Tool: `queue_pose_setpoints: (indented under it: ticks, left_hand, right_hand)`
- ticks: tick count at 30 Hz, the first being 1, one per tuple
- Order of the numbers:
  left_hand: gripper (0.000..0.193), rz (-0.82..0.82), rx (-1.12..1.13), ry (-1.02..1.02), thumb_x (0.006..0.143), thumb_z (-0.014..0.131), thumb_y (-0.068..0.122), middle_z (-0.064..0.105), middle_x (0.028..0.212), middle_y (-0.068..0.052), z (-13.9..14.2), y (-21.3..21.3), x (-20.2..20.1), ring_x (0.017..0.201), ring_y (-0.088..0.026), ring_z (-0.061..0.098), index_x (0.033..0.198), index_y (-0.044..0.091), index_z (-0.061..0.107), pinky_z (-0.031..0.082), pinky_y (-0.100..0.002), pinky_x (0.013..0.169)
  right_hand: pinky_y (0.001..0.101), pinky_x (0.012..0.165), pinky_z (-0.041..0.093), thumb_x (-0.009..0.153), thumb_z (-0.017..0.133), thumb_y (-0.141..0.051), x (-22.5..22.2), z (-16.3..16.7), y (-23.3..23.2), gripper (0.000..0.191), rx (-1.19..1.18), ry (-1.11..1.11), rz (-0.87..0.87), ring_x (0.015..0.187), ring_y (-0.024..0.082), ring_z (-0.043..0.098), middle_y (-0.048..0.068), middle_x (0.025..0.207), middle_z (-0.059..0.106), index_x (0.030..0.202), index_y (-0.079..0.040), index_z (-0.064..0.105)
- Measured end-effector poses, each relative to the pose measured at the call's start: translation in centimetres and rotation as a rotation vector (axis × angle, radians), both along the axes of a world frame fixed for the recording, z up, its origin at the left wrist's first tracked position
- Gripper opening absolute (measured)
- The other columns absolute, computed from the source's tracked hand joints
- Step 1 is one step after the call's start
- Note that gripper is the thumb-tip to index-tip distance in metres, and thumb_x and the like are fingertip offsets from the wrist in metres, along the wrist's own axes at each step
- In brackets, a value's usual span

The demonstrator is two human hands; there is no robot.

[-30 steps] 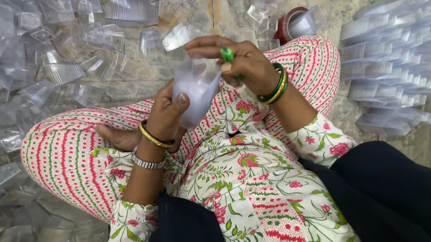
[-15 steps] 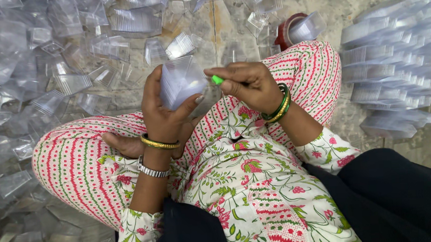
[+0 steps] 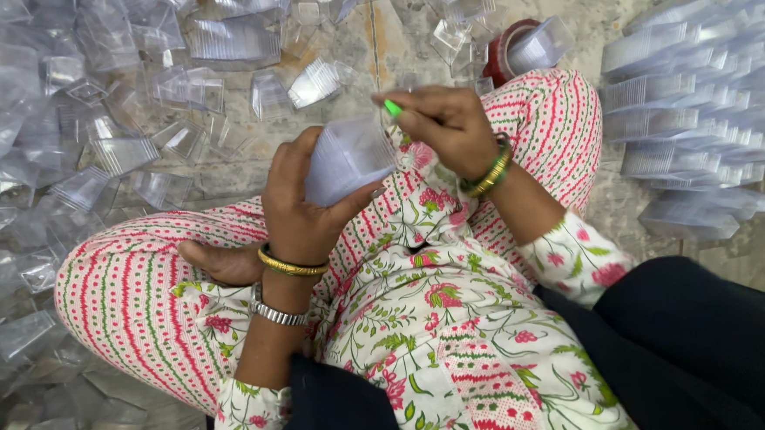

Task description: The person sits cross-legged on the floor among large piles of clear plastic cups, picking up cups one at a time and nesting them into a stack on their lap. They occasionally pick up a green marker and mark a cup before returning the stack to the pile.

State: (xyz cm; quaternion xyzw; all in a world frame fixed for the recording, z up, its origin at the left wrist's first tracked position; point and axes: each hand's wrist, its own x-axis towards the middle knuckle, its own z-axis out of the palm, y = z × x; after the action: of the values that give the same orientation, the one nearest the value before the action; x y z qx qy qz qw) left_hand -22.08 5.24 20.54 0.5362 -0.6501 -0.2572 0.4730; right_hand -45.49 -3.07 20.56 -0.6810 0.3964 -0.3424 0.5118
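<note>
From the head view I see my left hand (image 3: 299, 202) wrapped around a clear plastic container (image 3: 347, 158), fingers closed on its side and thumb pressed against its lower wall, holding it tilted above my lap. My right hand (image 3: 443, 126) sits just beside the container's upper edge, fingers pinched shut on a small green piece (image 3: 392, 108) that touches or nearly touches the rim; I cannot tell which. My legs are crossed in pink striped trousers (image 3: 134, 298). Loose clear containers (image 3: 216, 45) lie scattered over the stone floor (image 3: 616, 2) ahead and to the left. Nested stacks of containers (image 3: 699, 102) lie to the right.
</note>
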Motion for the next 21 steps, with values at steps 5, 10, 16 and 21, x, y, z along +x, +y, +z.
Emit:
queue_pose_setpoints:
  ticks: [5, 10, 16, 21]
  left_hand:
    - [0.076, 0.040, 0.046, -0.018, 0.075, 0.097, 0.028, 0.063, 0.107, -0.014, 0.2, -0.1, 0.3, 0.094, -0.029, 0.066, 0.134, 0.002, 0.057, 0.055, -0.039, 0.081]
    - [0.075, 0.030, 0.002, -0.048, 0.074, 0.097, 0.026, 0.063, 0.107, -0.014, 0.0, 0.1, 0.3, 0.093, -0.030, 0.066, 0.133, 0.001, 0.058, 0.055, -0.040, 0.081]
    - [0.074, -0.013, 0.079, 0.108, 0.076, 0.095, 0.021, 0.066, 0.118, -0.014, -0.5, 0.4, 0.2, 0.106, -0.026, 0.070, 0.135, -0.001, 0.057, 0.058, -0.036, 0.091]
    - [0.070, -0.121, 0.376, 0.671, 0.083, 0.087, 0.010, 0.066, 0.130, -0.009, -1.2, 0.5, -0.2, 0.117, -0.019, 0.068, 0.142, 0.000, 0.052, 0.059, -0.034, 0.101]
  right_hand:
    - [0.0260, 0.067, 0.046, 0.100, 0.070, -0.011, -1.4, 1.4, 0.4, 0.029, -0.060, 0.037, 0.207, 0.073, 0.009, 0.059, 0.005, 0.083, 0.067, 0.128, -0.002, 0.072]
    - [0.0280, 0.066, 0.046, 0.098, 0.072, -0.009, -1.1, 1.1, -0.4, 0.027, -0.149, 0.113, 0.215, 0.070, 0.011, 0.058, 0.005, 0.079, 0.066, 0.125, -0.002, 0.074]
    - [0.0288, 0.068, 0.046, 0.102, 0.072, -0.008, -0.5, -1.2, -0.8, 0.024, -0.197, 0.029, 0.110, 0.072, 0.010, 0.055, 0.003, 0.077, 0.060, 0.126, -0.003, 0.074]
    - [0.0230, 0.066, 0.047, 0.106, 0.067, -0.018, 0.0, -1.8, -0.5, 0.028, 0.135, -0.164, -0.100, 0.072, 0.005, 0.057, -0.003, 0.085, 0.069, 0.128, -0.002, 0.073]
